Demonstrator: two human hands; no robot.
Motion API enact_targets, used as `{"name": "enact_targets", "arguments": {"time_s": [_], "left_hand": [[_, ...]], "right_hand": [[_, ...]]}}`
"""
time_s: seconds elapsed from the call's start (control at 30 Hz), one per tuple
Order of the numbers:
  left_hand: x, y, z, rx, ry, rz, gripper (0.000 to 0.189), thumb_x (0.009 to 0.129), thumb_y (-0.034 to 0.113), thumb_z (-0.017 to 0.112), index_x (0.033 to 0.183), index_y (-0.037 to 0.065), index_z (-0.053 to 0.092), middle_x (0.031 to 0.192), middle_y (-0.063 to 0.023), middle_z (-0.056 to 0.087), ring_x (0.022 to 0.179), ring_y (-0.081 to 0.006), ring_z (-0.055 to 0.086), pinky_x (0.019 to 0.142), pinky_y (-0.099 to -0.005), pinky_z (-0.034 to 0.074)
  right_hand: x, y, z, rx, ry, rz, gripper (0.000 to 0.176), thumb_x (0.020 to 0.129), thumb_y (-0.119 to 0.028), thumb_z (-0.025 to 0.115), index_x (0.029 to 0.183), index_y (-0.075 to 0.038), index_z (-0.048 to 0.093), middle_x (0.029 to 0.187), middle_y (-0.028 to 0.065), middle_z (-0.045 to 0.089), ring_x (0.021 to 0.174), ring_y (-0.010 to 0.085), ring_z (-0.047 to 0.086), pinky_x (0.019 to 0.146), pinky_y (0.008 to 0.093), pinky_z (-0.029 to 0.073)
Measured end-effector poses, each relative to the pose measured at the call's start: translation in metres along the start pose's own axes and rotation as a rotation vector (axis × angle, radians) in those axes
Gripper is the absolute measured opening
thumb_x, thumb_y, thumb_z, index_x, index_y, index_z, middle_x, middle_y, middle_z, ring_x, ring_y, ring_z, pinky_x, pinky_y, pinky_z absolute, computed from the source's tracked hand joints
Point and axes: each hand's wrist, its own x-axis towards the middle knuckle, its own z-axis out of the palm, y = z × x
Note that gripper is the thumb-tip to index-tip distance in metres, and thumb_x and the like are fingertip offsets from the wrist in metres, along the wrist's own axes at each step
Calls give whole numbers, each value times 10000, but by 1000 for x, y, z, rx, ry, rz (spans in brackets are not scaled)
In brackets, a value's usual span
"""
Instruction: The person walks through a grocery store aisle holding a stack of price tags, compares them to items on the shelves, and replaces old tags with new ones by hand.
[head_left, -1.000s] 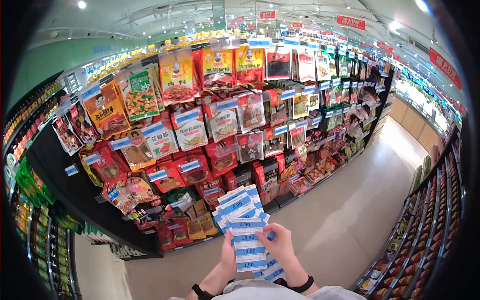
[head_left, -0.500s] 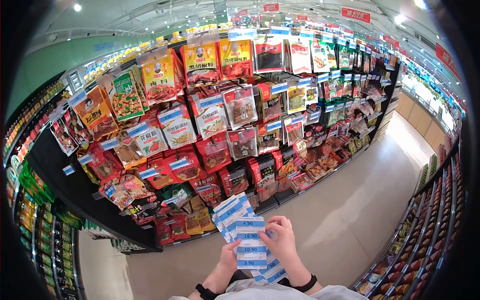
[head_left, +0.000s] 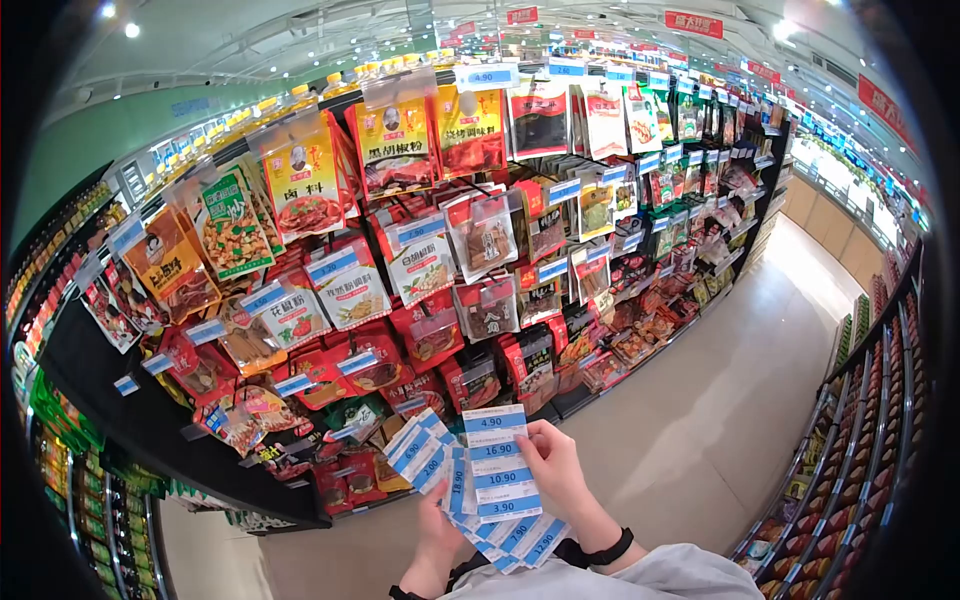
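Between finger and thumb, my right hand (head_left: 552, 458) pinches the edge of a price label strip (head_left: 501, 463) with four labels, 4.90 at the top and 3.90 at the bottom. Lower and to the left, my left hand (head_left: 437, 520) is closed on a fanned bunch of blue and white price labels (head_left: 457, 478). More of these labels spread out below the strip, between the hands. Part of the left fingers is hidden behind the labels. Both hands are in front of the lower part of the spice rack.
Hanging spice packets (head_left: 395, 148) in rows fill the rack ahead, with blue price tags (head_left: 487, 77) on the hooks. A black shelf end (head_left: 150, 425) stands at left. More shelves (head_left: 850, 470) line the right side, beyond the aisle floor (head_left: 690, 400).
The four-label strip has moved up and apart from the bunch, held by my right hand. My left hand has shifted left and down, and the bunch is fanned wider. The view has moved closer to the rack.
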Motion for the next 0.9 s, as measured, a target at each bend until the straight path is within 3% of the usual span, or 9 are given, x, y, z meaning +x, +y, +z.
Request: {"name": "enact_targets", "arguments": {"time_s": [0.03,0.1,0.3,0.37,0.5,0.53,0.57,0.7,0.9], "left_hand": [[3,5,5,46,4,79,401,860,193,390,1214,7,409,1177,-143,505,1053,-295,503,930,-430,368],[15,13,-9,-9,-46,54,399,847,150,406,1221,9,403,1172,-143,508,1054,-294,502,921,-427,376],[39,25,-12,271,-70,-35,449,781,19,475,1222,3,391,1146,-138,515,1049,-291,503,905,-412,397],[44,29,-13,230,-161,-53,475,762,-16,480,1226,-2,379,1145,-145,509,1033,-296,513,893,-413,410],[58,35,-22,297,-102,-6,482,756,-32,475,1226,-7,373,1144,-156,507,1025,-305,518,884,-423,418],[59,37,-21,272,-76,46,464,757,-44,470,1213,-12,385,1130,-158,510,1025,-305,516,876,-425,420],[60,39,-18,246,-48,98,446,759,-56,465,1199,-17,398,1116,-161,512,1025,-304,514,868,-428,422],[74,39,-9,202,70,180,460,753,-76,464,1204,-31,381,1125,-177,503,1026,-322,512,864,-453,424],[105,20,17,209,95,235,457,763,-44,450,1213,-12,378,1142,-175,506,1036,-340,509,880,-486,407]], "right_hand": [[5,-3,5,-3,9,-1,132,842,-109,541,871,20,539,594,35,551,527,45,457,478,219,376],[12,-12,14,-70,-74,19,133,839,-110,552,876,17,535,600,25,562,543,37,480,472,204,387],[36,-10,23,-285,-102,-47,188,810,-136,577,914,20,563,560,55,524,500,66,432,451,246,358],[44,-12,20,-292,-250,-73,209,820,-145,568,960,10,569,608,53,554,528,75,471,487,242,399],[78,7,-11,-206,-95,-136,221,851,-154,525,1005,-3,573,765,41,601,594,80,538,556,240,461],[92,8,-31,-342,-39,-77,215,825,-138,550,980,6,578,732,94,620,640,106,570,589,247,459],[108,24,-47,-280,55,-185,194,821,-129,552,953,8,583,698,94,614,605,95,562,559,239,449],[150,31,-95,-380,136,-198,162,815,-117,554,911,9,585,637,64,601,546,69,538,512,230,432],[172,20,-73,-234,-384,-113,158,823,-127,545,924,-12,587,710,76,607,646,112,572,578,254,455]]}}
